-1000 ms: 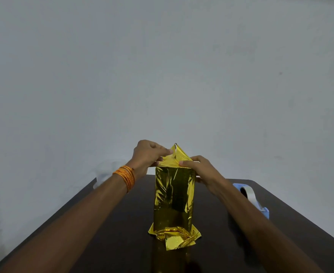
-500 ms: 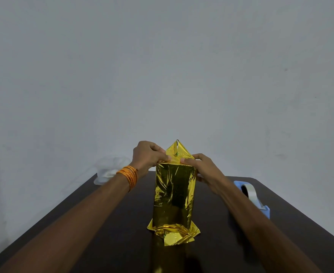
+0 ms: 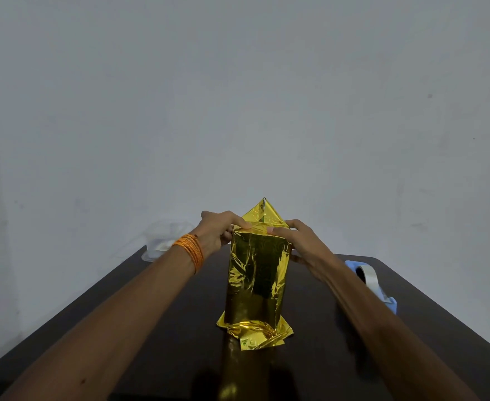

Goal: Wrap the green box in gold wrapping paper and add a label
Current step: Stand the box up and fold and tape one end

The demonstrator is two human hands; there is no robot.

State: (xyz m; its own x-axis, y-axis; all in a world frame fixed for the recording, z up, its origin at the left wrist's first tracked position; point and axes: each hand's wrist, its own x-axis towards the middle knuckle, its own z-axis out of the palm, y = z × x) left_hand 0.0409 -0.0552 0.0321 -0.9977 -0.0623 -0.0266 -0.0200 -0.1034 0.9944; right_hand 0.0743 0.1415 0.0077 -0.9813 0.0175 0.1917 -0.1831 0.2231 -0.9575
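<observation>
The box [image 3: 257,279] stands upright in the middle of the dark table, fully covered in shiny gold wrapping paper; no green shows. Crumpled gold paper [image 3: 255,332] splays out at its foot. At the top a triangular gold flap [image 3: 264,217] points upward. My left hand [image 3: 219,231], with orange bangles on the wrist, grips the box's top left corner, thumb pressing the paper's fold. My right hand [image 3: 298,241] holds the top right corner, its thumb lying on the fold next to the flap. No label is in view.
A blue tape dispenser with a clear tape roll [image 3: 371,280] lies on the table [image 3: 151,314] to the right of my right arm. A clear plastic bag [image 3: 162,241] sits at the table's far left corner. A plain grey wall stands behind.
The triangular flap at the top has been straightened and stands more upright. Both thumbs have shifted slightly along the top fold. The box stays in place.
</observation>
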